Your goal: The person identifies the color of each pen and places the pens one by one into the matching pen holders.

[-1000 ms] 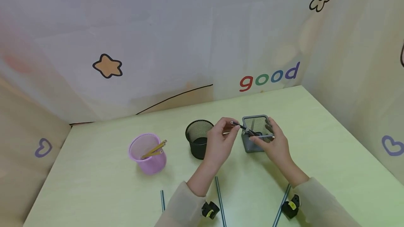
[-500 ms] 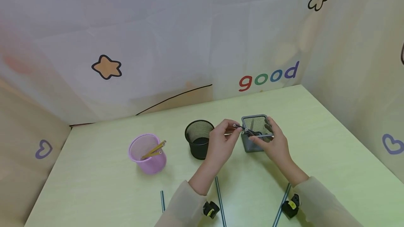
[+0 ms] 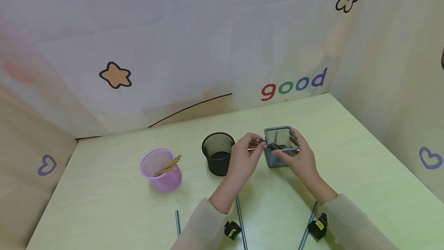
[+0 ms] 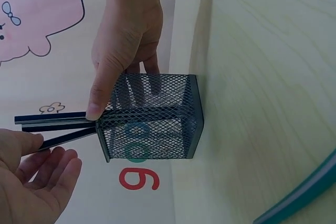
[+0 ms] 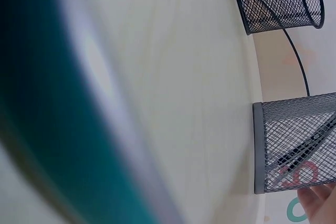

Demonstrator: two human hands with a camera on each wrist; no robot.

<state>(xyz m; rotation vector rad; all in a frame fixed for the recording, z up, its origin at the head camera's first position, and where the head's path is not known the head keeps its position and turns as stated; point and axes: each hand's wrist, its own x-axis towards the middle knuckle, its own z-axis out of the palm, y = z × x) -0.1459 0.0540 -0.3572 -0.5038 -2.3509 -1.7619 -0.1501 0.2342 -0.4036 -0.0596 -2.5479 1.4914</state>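
Observation:
My left hand [image 3: 243,156] pinches a dark pencil [image 4: 68,138] between thumb and finger. The pencil's other end leans over the rim of a grey rectangular mesh pen holder [image 3: 276,161]. Around that holder's right side my right hand [image 3: 304,159] grips, with the thumb [image 4: 97,103] at the rim. Further dark pencils [image 4: 50,119] stand in the holder and stick out beside the pinched one. In the right wrist view, their lower ends show through the mesh of the pen holder [image 5: 283,124], which stands on the table.
A round black mesh pen cup [image 3: 218,168] stands left of the holder. Further left is a pink pen cup [image 3: 164,184] with several yellow pencils [image 3: 170,165]. Thin teal striped rods [image 3: 241,223] lie near the table's front. A printed curtain [image 3: 180,49] encloses the back.
My left hand has shifted slightly down and to the right with the pinched pencil, bringing it closer to the other pencils. My right hand keeps its grip on the pen holder.

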